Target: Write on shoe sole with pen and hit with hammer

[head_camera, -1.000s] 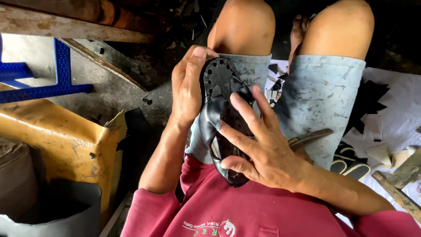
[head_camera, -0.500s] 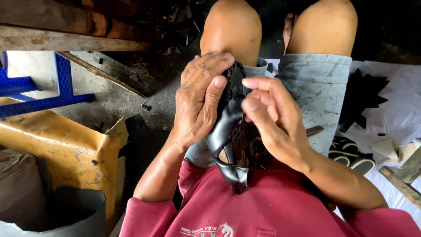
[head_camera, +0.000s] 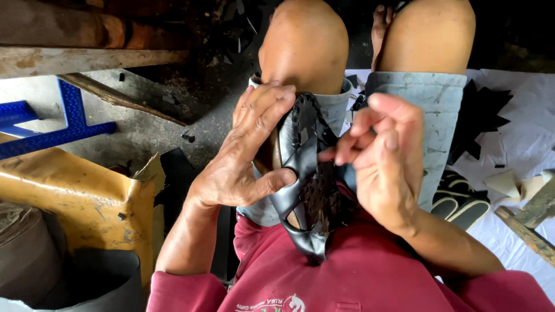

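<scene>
Left hand (head_camera: 248, 159) covers the near side of the black sandal (head_camera: 309, 185); its palm side and whatever lies under it can't be seen. Right hand (head_camera: 384, 159) fingertips pinch at the strap, contact point too small to tell. Sandal's lower end is pressed into the red shirt (head_camera: 358, 283). Yellow cardboard (head_camera: 75, 202) and blue frame (head_camera: 52, 124) cut off at left edge. Second sandal (head_camera: 459, 199) partly behind the right forearm.

A torn yellow cardboard sheet (head_camera: 75, 196) lies at the left, with a blue plastic frame (head_camera: 52, 124) just above it and weathered wooden planks (head_camera: 87, 60) along the top edge. At the right, white paper (head_camera: 520, 150) covers the floor, carrying black offcuts (head_camera: 483, 118), a pair of sandals (head_camera: 459, 196) and pale wedge-shaped scraps (head_camera: 509, 182). A wooden stick (head_camera: 529, 222) lies at the right edge.
</scene>
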